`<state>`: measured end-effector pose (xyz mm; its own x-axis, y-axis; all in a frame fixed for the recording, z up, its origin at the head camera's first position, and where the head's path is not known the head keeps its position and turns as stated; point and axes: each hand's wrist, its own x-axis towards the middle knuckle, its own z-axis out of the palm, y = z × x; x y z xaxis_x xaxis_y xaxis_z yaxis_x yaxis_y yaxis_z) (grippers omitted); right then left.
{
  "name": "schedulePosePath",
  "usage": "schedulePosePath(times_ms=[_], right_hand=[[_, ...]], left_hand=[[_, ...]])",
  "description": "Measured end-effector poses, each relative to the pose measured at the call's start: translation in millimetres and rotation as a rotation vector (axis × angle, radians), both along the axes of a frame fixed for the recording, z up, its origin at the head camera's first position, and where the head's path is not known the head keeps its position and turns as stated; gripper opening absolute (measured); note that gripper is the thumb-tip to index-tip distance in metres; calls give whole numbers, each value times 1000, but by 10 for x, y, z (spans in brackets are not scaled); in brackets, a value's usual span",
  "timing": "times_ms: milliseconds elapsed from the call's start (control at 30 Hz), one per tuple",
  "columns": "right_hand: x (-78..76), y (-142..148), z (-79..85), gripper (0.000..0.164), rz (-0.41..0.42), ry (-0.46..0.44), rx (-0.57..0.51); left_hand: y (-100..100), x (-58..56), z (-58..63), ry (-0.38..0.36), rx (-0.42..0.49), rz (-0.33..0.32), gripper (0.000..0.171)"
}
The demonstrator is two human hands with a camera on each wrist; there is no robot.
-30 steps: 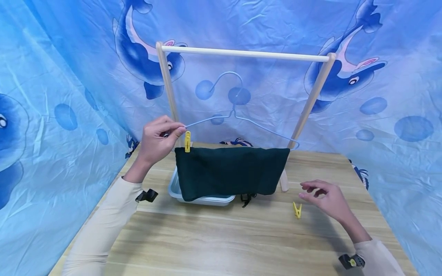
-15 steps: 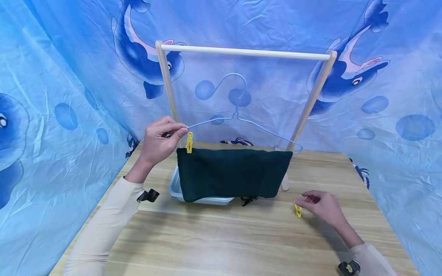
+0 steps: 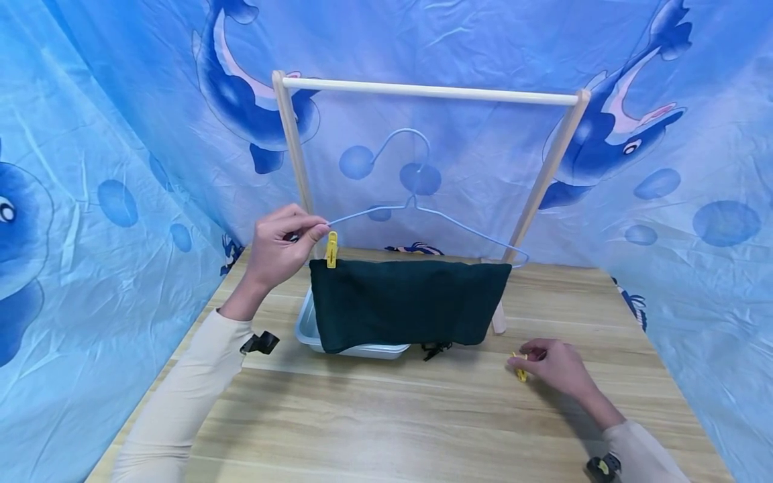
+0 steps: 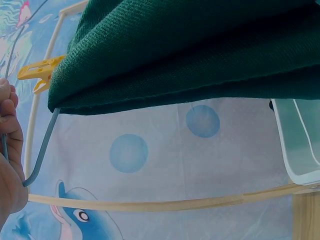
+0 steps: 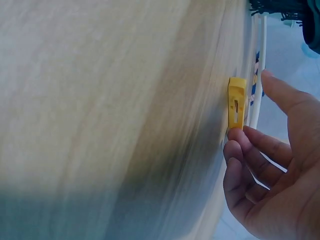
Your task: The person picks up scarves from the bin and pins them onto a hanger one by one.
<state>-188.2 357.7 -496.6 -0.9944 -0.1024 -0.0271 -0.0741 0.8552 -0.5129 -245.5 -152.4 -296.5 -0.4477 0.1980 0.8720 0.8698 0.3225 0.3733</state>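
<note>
My left hand (image 3: 282, 245) pinches the left end of a light blue wire hanger (image 3: 465, 225) between thumb and fingers. A folded dark green cloth (image 3: 410, 302) with a fringe hangs over the hanger's lower bar. Close beside the left fingertips, a yellow clothespin (image 3: 331, 250) grips the cloth's top left corner. On the table at the right, my right hand (image 3: 558, 367) is around a second yellow clothespin (image 5: 236, 102). In the right wrist view its fingertips are right at the clip's lower end, while the thumb (image 5: 285, 92) stands apart from it.
A wooden rack with a white top bar (image 3: 429, 90) stands behind the hanger. Partly hidden under the cloth is a pale blue plastic tray (image 3: 306, 329). Blue dolphin-printed fabric (image 3: 694, 147) surrounds the wooden table (image 3: 374, 422) at the back and sides.
My right hand has moved down and left to the clothespin on the table, its thumb now passing in front of it. The left hand and hanger have shifted slightly right.
</note>
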Motion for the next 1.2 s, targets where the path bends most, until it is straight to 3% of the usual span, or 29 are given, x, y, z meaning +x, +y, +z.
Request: schedulePosePath(times_ms=[300,500,667,900,1200], right_hand=[[16,-52,-53,57,26,43,47],[49,-82,-54,42,37,68,67],[104,-92,36,35,34,67,28],[163,-31,244,43,41,90,-98],[232,39,483,34,86,328,-156]], left_hand=[[-26,32,-32,-5,3,-4,4],[-41,71,-45,4,18,8,5],[-52,107,-62,11,19,12,4],[-51,119,-65,9,25,-4,3],[-44,120,-54,16,23,-21,4]])
